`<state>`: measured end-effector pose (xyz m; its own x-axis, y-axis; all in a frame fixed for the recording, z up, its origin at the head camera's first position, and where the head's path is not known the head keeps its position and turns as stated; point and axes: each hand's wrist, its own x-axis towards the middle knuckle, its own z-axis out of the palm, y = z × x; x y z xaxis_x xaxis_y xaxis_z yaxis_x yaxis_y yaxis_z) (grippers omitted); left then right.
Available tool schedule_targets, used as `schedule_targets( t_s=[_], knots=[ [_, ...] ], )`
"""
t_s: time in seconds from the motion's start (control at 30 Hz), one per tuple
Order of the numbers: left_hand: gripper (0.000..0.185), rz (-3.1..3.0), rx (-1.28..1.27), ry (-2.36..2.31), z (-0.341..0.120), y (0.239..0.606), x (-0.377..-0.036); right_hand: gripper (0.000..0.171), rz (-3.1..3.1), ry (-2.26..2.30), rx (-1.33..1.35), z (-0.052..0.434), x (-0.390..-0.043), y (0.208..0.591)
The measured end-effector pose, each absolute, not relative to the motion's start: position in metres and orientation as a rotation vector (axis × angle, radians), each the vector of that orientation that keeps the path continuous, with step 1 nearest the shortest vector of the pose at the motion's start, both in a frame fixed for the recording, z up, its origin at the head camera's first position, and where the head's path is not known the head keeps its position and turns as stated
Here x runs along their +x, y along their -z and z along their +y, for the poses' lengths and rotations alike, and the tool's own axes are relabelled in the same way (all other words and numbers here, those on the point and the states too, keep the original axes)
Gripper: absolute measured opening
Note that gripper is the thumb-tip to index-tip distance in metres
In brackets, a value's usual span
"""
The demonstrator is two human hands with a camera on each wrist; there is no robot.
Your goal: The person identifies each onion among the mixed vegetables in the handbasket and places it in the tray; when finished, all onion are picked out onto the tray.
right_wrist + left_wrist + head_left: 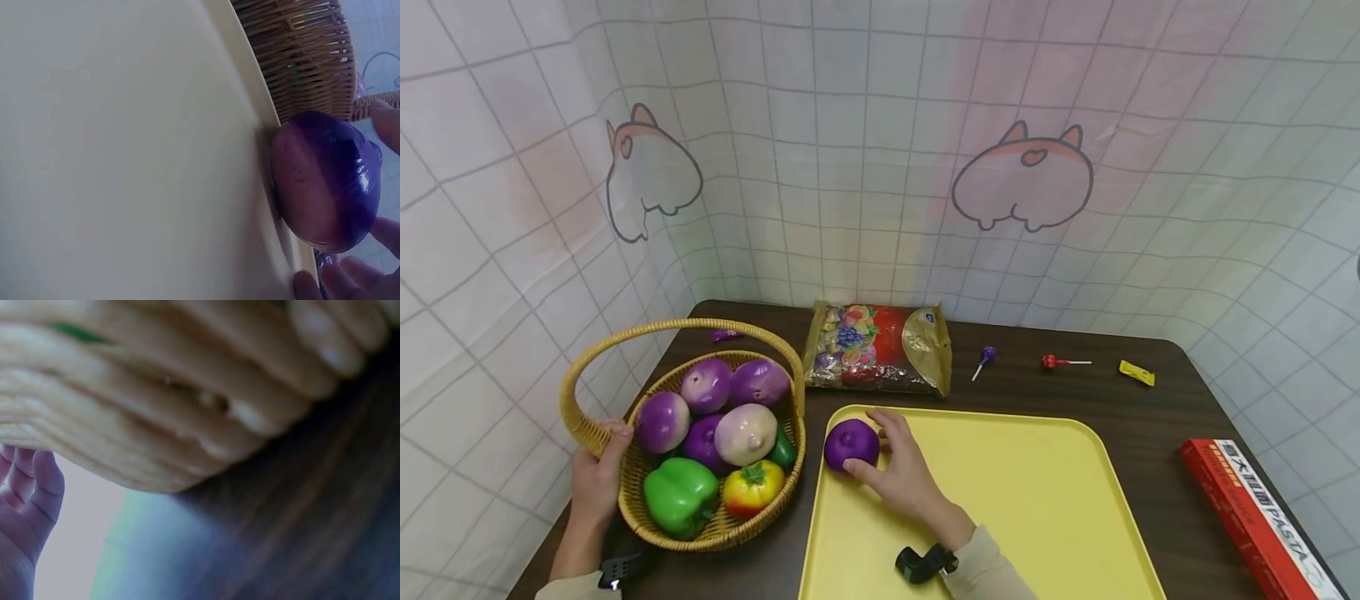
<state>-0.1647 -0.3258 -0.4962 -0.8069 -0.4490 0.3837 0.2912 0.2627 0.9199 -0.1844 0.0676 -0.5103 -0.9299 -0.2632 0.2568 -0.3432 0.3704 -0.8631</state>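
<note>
My left hand (pixel 601 471) grips the wicker basket (pixel 715 542) at its left side, near the foot of the handle. Fingertips (pixel 47 481) meet the blurred basket weave in the left wrist view. Inside lie several purple round eggplants (pixel 662 422), a green bell pepper (pixel 681 497) and a yellow-red tomato (pixel 753 487). One more eggplant (pixel 328 181) rests at the yellow tray's (pixel 1037 500) far left corner. Around it is my right hand (pixel 906 475), fingers spread; the thumb overlaps its edge in the head view. In the right wrist view one digit stands apart from it.
Behind the tray lies a candy bag (pixel 880 348). To its right are a purple lollipop (pixel 987 358), a red lollipop (pixel 1056 362) and a yellow wrapped candy (pixel 1137 372). A red pasta box (pixel 1258 517) lies at the right edge. Patterned cloth (pixel 880 167) surrounds the table.
</note>
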Motion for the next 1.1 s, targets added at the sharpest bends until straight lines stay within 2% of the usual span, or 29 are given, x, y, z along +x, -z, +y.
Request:
schedule_targets(
  t_s=[0.2, 0.47, 0.63, 0.87, 1.0, 1.1],
  knots=[
    [0.012, -1.893, 0.112, 1.608, -0.328, 0.494, -0.162, 0.061, -2.421, -1.628, 0.521, 0.055, -0.180, 0.493],
    [0.011, -1.890, 0.179, 1.645, -0.325, 0.495, -0.155, 0.047, -2.234, -1.601, 0.749, 0.028, -0.166, 0.465],
    [0.011, -1.897, 0.191, 1.660, -0.323, 0.497, -0.155, 0.046, -2.214, -1.773, 0.841, 0.008, -0.163, 0.451],
    [0.016, -1.784, 0.084, 1.776, -0.324, 0.499, -0.164, 0.045, -2.221, -2.058, 0.862, -0.011, -0.158, 0.431],
    [0.016, -1.787, 0.086, 1.766, -0.325, 0.499, -0.166, 0.049, -2.292, -2.049, 0.837, -0.021, -0.160, 0.432],
    [0.014, -1.813, 0.110, 1.744, -0.325, 0.498, -0.165, 0.053, -2.315, -1.951, 0.852, -0.029, -0.168, 0.446]
  ],
)
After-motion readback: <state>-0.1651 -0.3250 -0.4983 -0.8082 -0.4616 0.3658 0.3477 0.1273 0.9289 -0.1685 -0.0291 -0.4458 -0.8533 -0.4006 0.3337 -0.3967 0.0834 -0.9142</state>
